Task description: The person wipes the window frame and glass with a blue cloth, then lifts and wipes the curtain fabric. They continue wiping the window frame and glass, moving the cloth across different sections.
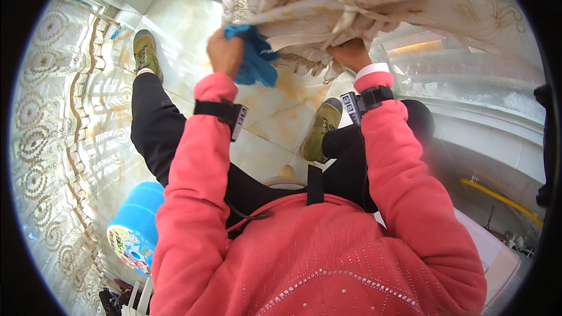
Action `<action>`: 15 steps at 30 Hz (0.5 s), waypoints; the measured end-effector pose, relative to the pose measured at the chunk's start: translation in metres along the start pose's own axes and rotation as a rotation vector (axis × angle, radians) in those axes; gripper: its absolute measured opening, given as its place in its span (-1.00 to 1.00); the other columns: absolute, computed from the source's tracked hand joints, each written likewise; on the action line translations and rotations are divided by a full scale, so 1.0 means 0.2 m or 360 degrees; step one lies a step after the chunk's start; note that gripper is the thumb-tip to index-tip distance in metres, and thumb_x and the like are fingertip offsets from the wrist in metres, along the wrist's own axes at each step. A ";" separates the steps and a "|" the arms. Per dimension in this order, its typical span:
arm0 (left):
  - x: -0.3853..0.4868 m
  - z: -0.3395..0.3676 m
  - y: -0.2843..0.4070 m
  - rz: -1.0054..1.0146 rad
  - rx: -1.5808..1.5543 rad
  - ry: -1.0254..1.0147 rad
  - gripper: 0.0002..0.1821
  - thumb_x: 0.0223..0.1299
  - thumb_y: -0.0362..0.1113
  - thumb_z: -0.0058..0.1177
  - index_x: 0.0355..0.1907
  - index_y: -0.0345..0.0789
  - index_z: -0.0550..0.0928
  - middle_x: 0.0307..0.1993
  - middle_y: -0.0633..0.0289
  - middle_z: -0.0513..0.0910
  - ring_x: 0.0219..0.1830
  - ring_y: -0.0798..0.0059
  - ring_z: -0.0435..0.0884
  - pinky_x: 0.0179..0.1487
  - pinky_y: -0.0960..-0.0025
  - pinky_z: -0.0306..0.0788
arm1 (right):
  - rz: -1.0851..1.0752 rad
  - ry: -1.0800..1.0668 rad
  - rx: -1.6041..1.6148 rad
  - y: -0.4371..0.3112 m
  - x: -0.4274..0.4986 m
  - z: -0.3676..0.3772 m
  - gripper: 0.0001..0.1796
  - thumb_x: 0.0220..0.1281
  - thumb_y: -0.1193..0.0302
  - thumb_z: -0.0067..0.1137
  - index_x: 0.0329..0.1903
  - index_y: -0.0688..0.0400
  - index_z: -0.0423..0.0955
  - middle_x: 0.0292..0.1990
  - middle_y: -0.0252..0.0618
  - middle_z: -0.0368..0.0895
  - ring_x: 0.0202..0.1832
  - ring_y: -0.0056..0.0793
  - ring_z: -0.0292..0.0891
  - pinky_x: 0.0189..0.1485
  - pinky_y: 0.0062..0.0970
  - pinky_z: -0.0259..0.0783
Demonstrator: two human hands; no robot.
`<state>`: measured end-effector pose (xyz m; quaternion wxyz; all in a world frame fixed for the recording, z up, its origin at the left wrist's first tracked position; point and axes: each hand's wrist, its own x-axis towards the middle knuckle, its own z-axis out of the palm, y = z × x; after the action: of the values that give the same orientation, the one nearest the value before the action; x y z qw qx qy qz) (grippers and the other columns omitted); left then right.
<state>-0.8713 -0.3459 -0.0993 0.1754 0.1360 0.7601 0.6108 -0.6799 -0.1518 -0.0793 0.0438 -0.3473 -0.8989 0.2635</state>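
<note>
Before me hangs a cream curtain (281, 4) with embroidered brown patterns, gathered by a pale fabric tie (347, 8). My left hand (225, 52) grips a crumpled blue cloth (254, 59), which hangs beside the curtain's lower edge. My right hand (351, 54) is at the bunched curtain below the tie, its fingers partly hidden in the folds. It appears closed around the fabric.
A window (456, 61) with a white sill runs along the right. Sheer patterned curtain (48, 140) hangs at the left. A blue plastic stool (140, 215) stands by my left side. A yellow pipe (500, 199) runs low at the right. Marble-patterned tiles (268, 118) cover the floor.
</note>
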 end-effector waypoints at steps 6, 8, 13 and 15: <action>-0.03 -0.15 -0.03 0.0114 0.0433 0.0123 -0.65 -0.09 -0.32 -0.11 -0.20 -0.31 0.61 -0.39 -0.08 0.62 -0.31 0.03 0.59 -0.16 0.25 0.42 | 0.0639 -0.0825 0.1510 -0.20 -0.14 -0.11 -0.75 0.00 0.50 0.10 -0.21 0.33 0.43 -0.32 -0.12 0.56 -0.29 -0.28 0.55 -0.17 -0.37 0.54; -0.11 -0.21 -0.01 0.0023 0.0852 -0.0002 -0.66 -0.07 -0.27 -0.12 -0.23 -0.35 0.60 -0.33 -0.13 0.60 -0.23 -0.06 0.56 -0.12 0.15 0.41 | 0.0590 -0.0897 0.1539 -0.27 -0.18 -0.12 -0.79 0.04 0.49 0.06 -0.28 0.37 0.44 -0.35 -0.09 0.56 -0.32 -0.26 0.56 -0.16 -0.36 0.55; -0.30 -0.30 0.09 -0.0297 0.0572 -0.0221 -0.66 0.02 -0.14 -0.02 -0.37 -0.42 0.61 -0.46 -0.15 0.60 -0.38 0.15 0.62 -0.25 0.22 0.43 | 0.0596 -0.0936 0.1694 -0.43 -0.27 -0.07 -0.76 0.03 0.44 0.07 -0.35 0.43 0.43 -0.37 -0.04 0.55 -0.33 -0.22 0.58 -0.15 -0.38 0.56; -0.41 -0.28 0.10 -0.0176 0.0204 -0.0223 -0.62 0.06 -0.06 0.04 -0.39 -0.41 0.61 -0.55 -0.07 0.59 -0.48 0.35 0.60 -0.36 0.31 0.41 | 0.0622 -0.0905 0.1711 -0.48 -0.30 -0.01 -0.76 0.06 0.42 0.05 -0.34 0.41 0.42 -0.36 -0.03 0.55 -0.32 -0.19 0.58 -0.14 -0.34 0.56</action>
<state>-0.8209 -0.4255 -0.0599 0.2525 0.1471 0.7899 0.5392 -0.6919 -0.2503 -0.0227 -0.0771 -0.3508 -0.5378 0.7628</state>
